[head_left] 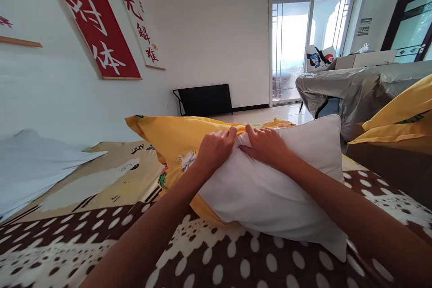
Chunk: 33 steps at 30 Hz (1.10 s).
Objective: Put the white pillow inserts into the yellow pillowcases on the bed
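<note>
A white pillow [270, 193] lies on the bed, its left part inside a yellow pillowcase [168, 132] with cartoon animal prints. My left hand [219, 144] is closed on the edge of the pillowcase at the pillow's top. Right beside it, my right hand [265, 141] grips the white pillow's upper edge near the opening, thumb toward me and fingers over the far side. The pillow's right half is bare, with its corners showing. What the curled fingertips pinch on the far side is hidden.
The bedsheet [270, 261] is brown with white dots. Another white pillow [37, 166] lies at the left by the wall. Yellow cloth [401, 112] hangs over a brown box [391, 166] at the right. Behind stands plastic-covered furniture [357, 83]. A black folded panel [205, 100] leans against the wall.
</note>
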Each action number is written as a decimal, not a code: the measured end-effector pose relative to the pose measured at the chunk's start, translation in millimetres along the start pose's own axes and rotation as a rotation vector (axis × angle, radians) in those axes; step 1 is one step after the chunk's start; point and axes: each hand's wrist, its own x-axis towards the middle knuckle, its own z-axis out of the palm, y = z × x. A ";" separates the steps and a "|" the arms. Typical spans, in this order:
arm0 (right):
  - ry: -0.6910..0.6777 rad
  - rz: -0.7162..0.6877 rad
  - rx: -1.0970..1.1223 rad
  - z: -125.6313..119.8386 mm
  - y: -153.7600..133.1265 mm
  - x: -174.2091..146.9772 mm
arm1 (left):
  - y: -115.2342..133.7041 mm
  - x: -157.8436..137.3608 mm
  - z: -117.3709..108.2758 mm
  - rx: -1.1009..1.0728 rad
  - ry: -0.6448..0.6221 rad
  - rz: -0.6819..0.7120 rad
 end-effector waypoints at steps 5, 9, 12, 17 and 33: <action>-0.003 0.022 -0.004 6.4 -0.1 5.3 | 24.4 0.0 7.8 -0.016 0.056 0.118; -0.023 -0.027 -0.007 9.1 4.7 9.1 | 27.1 -19.3 14.5 -0.015 0.131 0.169; -0.023 -0.038 -0.033 9.9 8.2 10.4 | 20.9 -60.5 21.9 -0.054 0.234 0.272; -0.035 -0.041 -0.043 15.1 10.1 15.6 | 13.2 -145.4 46.1 -0.210 0.036 0.445; 0.023 -0.013 -0.069 -8.0 -26.6 12.0 | 80.9 -149.4 59.0 -0.374 0.312 0.290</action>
